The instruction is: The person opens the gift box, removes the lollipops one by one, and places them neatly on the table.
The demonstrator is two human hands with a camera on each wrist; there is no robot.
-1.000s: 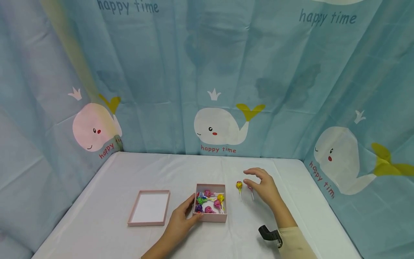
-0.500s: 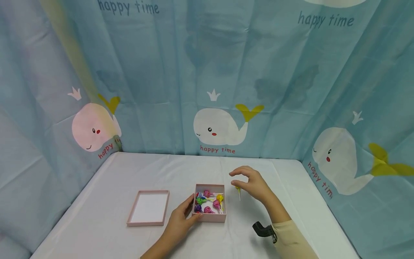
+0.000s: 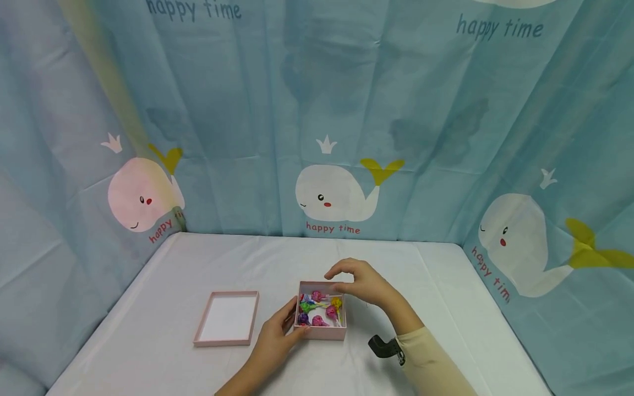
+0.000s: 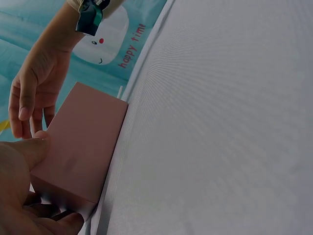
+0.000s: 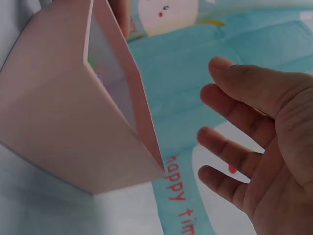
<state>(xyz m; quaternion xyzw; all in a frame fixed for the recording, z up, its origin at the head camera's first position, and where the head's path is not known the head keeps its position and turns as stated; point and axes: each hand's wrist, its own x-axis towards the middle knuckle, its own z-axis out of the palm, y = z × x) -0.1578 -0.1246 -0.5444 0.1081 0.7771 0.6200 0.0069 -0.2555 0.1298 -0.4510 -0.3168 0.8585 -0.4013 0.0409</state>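
Note:
A pink square box point(image 3: 321, 334) stands uncovered on the table, with several lollipops in bright wrappers inside, among them a pink lollipop point(image 3: 317, 320) and a yellow lollipop point(image 3: 337, 303). My left hand point(image 3: 277, 335) grips the box at its left side, thumb by the front corner and fingers along the left wall. Over the box's back right rim hovers my right hand point(image 3: 364, 283). Its thumb and fingers are apart and relaxed. The right wrist view shows nothing between the fingers of the right hand point(image 5: 274, 142), which is beside the box's opening.
Left of the box lies a pink-rimmed lid point(image 3: 228, 319) with its white inside up. The white table point(image 3: 257, 258) ends at a blue curtain point(image 3: 238, 181) printed with whales. A black wrist device point(image 3: 383, 347) sticks out from the right sleeve.
My right hand has moved left from beside the two lollipops on the table to the box's rim. Hand and forearm now cover the lollipops' earlier spots. The left hand keeps its grip.

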